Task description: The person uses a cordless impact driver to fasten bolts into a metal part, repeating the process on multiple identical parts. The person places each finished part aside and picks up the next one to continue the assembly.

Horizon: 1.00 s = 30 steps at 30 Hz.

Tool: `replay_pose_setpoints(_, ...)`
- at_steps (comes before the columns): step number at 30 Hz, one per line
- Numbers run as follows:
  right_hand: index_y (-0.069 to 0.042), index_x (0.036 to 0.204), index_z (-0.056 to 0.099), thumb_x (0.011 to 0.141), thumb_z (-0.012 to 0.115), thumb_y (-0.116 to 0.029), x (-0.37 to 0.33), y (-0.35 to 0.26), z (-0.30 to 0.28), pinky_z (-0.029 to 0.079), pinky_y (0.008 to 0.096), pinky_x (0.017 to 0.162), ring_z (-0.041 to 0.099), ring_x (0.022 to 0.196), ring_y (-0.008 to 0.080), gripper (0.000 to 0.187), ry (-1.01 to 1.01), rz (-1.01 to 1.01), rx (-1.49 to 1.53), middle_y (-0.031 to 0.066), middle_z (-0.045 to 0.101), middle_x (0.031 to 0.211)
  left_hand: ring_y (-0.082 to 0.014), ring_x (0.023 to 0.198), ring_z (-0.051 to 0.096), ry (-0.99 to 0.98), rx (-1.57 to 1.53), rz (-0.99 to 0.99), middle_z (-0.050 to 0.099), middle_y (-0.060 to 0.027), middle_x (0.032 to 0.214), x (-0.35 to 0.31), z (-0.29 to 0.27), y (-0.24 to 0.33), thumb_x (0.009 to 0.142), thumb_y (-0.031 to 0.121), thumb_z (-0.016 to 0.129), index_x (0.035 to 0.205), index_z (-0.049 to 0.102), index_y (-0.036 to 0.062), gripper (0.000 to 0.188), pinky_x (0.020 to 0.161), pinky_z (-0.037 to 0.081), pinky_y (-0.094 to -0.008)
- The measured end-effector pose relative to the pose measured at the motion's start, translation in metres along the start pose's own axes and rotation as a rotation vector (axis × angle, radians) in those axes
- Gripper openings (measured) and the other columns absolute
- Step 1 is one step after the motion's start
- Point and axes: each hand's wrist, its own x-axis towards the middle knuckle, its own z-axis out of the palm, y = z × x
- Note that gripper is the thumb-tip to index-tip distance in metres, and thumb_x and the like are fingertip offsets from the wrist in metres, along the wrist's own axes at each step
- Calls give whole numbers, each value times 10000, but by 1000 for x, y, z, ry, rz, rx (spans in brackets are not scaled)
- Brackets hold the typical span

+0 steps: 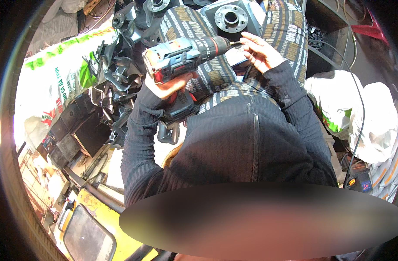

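Note:
My left hand is wrapped round the grip of a blue and black cordless drill, which points to the right. Its black battery hangs below the hand. From the chuck a thin bit sticks out, and the fingers of my right hand pinch at its tip. Whether a small screw sits there too is too small to tell. Just beyond the chuck, between my knees, lies a round metal flange with a central hole and a ring of smaller holes, on a pale plate.
Black metal parts are heaped at my left, beside a large white and green sack. White plastic bags stand at my right, with a dark cable running past them. A dark metal bin holds small pieces at the far right.

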Motion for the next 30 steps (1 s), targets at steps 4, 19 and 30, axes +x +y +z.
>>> replay_pose_setpoints(4,6,1182,480,845,593,-88,2,0,0,508,251,796,589,856,125,367,21,28,-26,98,568,1086,-127,547,536,-18,37,-34,631,-112,812,3,5,4,796,41,588,953,557,-7,167,482,440,-260)
replay_pose_setpoints(19,-13,1204,495,836,597,-116,6,-15,9,512,200,748,579,830,99,396,-160,245,-237,75,593,1038,-217,707,607,-64,998,576,629,-61,857,17,-4,7,708,165,650,1010,582,119,313,645,492,-335)
replay_pose_setpoints(30,-20,1111,566,876,539,-153,31,18,-16,468,255,577,488,605,104,272,172,140,203,39,588,848,-241,844,624,-16,1069,508,629,-84,903,28,-9,10,665,129,709,961,623,82,311,748,495,-329)
